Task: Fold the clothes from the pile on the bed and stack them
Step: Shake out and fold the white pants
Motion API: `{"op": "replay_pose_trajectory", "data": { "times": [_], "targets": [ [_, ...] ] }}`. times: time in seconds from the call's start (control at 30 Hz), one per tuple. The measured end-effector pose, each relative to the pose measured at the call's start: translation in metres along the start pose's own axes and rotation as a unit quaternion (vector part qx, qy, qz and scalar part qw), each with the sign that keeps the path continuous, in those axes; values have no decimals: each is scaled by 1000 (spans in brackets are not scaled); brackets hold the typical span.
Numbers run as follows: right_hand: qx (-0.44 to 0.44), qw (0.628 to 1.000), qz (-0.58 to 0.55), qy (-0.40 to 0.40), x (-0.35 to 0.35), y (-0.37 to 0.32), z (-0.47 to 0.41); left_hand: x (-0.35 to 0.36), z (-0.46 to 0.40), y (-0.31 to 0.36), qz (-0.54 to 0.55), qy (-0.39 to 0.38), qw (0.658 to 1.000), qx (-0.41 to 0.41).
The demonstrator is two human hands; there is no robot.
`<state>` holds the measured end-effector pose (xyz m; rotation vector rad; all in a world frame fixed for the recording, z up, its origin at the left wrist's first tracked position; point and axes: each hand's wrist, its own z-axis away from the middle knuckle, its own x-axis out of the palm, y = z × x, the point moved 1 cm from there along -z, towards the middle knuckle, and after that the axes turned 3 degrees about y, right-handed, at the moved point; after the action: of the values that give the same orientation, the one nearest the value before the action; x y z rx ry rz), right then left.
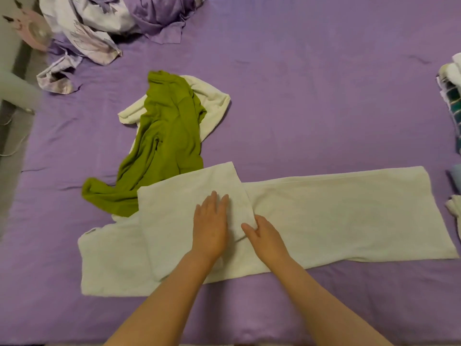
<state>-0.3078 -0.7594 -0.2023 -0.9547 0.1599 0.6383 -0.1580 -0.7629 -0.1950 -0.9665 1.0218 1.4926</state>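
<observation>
Cream garment [336, 216] spread along bed [299, 101] near edge. Left hand [210, 227] flat, fingers together, pinning folded flap; right hand [264, 236] pinches flap's corner, likely squaring fold.

Left hand [211, 226] flat, right hand [264, 233] pinching

Matt cream cloth garment [324, 216], soft olive-green knit top [169, 136], and smooth, lightly creased purple bedsheet [311, 96].
</observation>
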Motion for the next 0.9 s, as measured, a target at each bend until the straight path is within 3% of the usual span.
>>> {"op": "replay_pose_trajectory", "data": {
  "times": [0.07,0.17,0.23,0.33,0.43,0.53,0.7,0.9],
  "targets": [
    [21,996,-73,40,15,-8,-4,3,1,-19,-57,-44,997,15],
    [72,991,-79,80,27,-11,-10,9,4,-33,-62,-75,994,39],
    [97,987,-106,72,31,-12,-12,8,4,-36,-46,-76,995,37],
    [145,953,-262,51,25,-20,-11,-4,-4,-34,-40,-34,998,19],
    [125,948,-283,68,15,-18,-6,-24,-35,-35,-72,24,997,-5],
    [79,958,-261,86,8,-15,0,-38,-86,-36,-101,-17,995,-1],
    [55,954,-277,99,-8,4,2,-37,-134,-11,-16,-121,991,-63],
    [95,944,-283,143,-71,44,8,-51,-147,61,176,-105,979,-6]
  ]
}}
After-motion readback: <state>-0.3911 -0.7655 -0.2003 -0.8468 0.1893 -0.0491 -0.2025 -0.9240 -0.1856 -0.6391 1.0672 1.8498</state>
